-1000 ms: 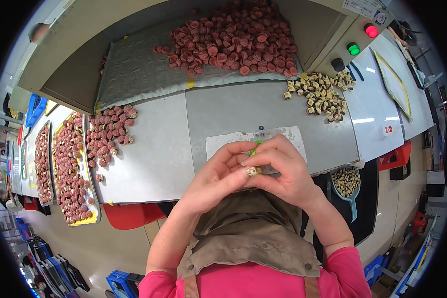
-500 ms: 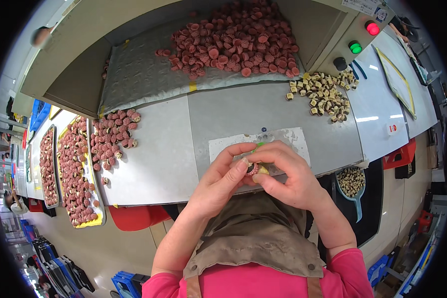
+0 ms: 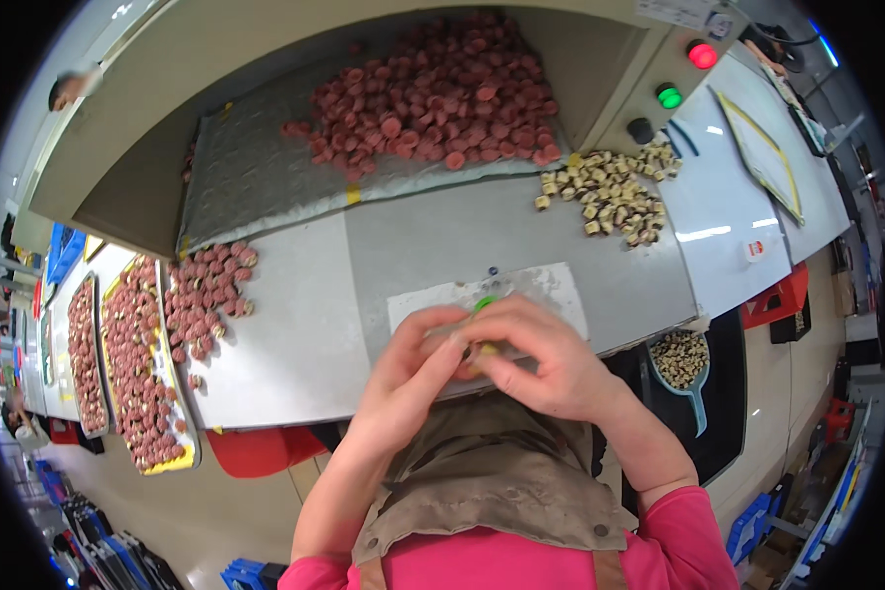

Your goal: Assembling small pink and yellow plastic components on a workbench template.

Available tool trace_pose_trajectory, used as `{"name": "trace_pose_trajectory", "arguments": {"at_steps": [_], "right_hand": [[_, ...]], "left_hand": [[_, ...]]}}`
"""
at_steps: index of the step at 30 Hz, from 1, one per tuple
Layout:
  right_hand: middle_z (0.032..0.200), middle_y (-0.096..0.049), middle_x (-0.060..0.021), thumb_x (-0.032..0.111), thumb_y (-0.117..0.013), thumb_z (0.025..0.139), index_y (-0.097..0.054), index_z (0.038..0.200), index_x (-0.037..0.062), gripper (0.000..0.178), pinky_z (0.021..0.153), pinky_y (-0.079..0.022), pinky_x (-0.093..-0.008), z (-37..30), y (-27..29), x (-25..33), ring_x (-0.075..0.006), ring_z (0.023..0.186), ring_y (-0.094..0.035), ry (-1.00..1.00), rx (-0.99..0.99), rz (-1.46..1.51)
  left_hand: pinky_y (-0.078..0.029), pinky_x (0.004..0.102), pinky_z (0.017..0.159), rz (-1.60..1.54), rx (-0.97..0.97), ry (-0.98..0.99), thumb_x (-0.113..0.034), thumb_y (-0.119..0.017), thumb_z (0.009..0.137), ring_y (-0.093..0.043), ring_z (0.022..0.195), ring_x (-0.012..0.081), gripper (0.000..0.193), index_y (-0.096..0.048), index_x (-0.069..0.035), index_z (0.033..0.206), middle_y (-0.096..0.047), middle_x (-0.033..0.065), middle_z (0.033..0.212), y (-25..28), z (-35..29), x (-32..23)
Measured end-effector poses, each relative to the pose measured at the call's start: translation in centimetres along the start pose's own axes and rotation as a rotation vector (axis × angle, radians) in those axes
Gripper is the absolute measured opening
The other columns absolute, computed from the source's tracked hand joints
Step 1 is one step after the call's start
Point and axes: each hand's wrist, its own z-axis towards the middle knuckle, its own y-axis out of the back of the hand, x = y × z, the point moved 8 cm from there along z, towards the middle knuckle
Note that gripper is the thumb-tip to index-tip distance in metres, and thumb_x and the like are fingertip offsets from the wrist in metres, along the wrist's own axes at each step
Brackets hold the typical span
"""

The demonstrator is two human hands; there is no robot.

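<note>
Both hands meet over the near edge of the table. My left hand (image 3: 403, 379) pinches a small piece (image 3: 475, 360) between thumb and fingers. From the other side my right hand (image 3: 546, 364) closes on the same piece, which is blurred and mostly covered; dark and yellowish parts show. Just beyond the fingers, a green object (image 3: 483, 304) rests by a worn white board (image 3: 560, 285), partly hidden. A heap of pink, raspberry-like caps (image 3: 433, 108) fills the far mat. Small cream-and-dark blocks (image 3: 610, 197) lie at the right. Pink pieces with cream undersides (image 3: 206, 295) cluster at the left.
A grey housing (image 3: 118, 147) with red (image 3: 701, 54) and green lamps (image 3: 669, 95) arches over the mat. Left stand trays (image 3: 182, 459) full of pink pieces. Below the table's right edge sits a blue scoop (image 3: 699, 403) of blocks. A red stool (image 3: 256, 454) is under the table.
The whole view has shifted, so the table appears slightly farther left. Both hands stay together on the small piece, and the fingers now cover more of it.
</note>
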Motion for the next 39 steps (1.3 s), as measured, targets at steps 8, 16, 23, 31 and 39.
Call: {"name": "trace_pose_trajectory", "arguments": {"at_steps": [8, 16, 23, 31, 39], "right_hand": [[0.100, -0.059, -0.0107, 0.008, -0.061, 0.083, -0.061, 0.107, 0.0052, 0.025, 0.086, -0.044, -0.0354, 0.2, 9.8, -2.8, -0.0272, 0.098, -0.055, 0.079, -0.275, -0.580], [0.100, -0.059, -0.0081, 0.010, -0.063, 0.081, -0.062, 0.100, 0.0067, 0.020, 0.085, -0.043, -0.0379, 3.6, 10.0, -5.0, -0.0264, 0.097, -0.055, 0.174, -0.231, -0.883], [0.099, -0.060, -0.0079, 0.008, -0.064, 0.079, -0.060, 0.097, 0.0059, 0.019, 0.083, -0.044, -0.0365, 2.0, 9.5, -4.5, -0.0257, 0.094, -0.056, 0.163, -0.162, -0.940], [0.092, -0.059, -0.0105, 0.004, -0.065, 0.079, -0.058, 0.099, 0.0046, 0.021, 0.074, -0.045, -0.0353, -2.3, 11.8, -2.3, -0.0273, 0.088, -0.056, -0.154, -0.248, -0.645], [0.089, -0.053, -0.0109, 0.006, -0.066, 0.079, -0.060, 0.102, 0.0067, 0.023, 0.072, -0.046, -0.0361, -3.5, 9.9, -3.7, -0.0288, 0.078, -0.054, -0.005, -0.225, -0.853]], "left_hand": [[-0.044, 0.0242, 0.078, 1.085, -1.004, -0.608, -0.011, -0.053, 0.093, -0.055, 0.090, 0.0100, 0.017, -0.057, -0.003, 0.108, -0.059, 0.0043, 0.100, 17.4, -16.6, -13.7], [-0.043, 0.0314, 0.083, 1.539, -1.291, -0.422, -0.012, -0.056, 0.092, -0.054, 0.099, 0.0187, 0.020, -0.058, -0.002, 0.109, -0.057, 0.0093, 0.109, 26.6, -22.4, -15.2], [-0.040, 0.0350, 0.086, 1.528, -0.804, -0.732, -0.009, -0.060, 0.085, -0.054, 0.102, 0.0243, 0.023, -0.061, -0.005, 0.108, -0.061, 0.0079, 0.106, 9.3, -6.2, -14.7], [-0.040, 0.0406, 0.081, 1.547, -0.369, -0.980, -0.013, -0.065, 0.079, -0.055, 0.093, 0.0286, 0.020, -0.062, -0.010, 0.098, -0.060, 0.0086, 0.095, -1.3, 10.8, -10.8], [-0.045, 0.0372, 0.075, 1.462, -0.299, -0.872, -0.013, -0.065, 0.081, -0.056, 0.086, 0.0280, 0.015, -0.061, -0.008, 0.095, -0.057, 0.0084, 0.093, -0.8, 12.8, -9.7]]}}
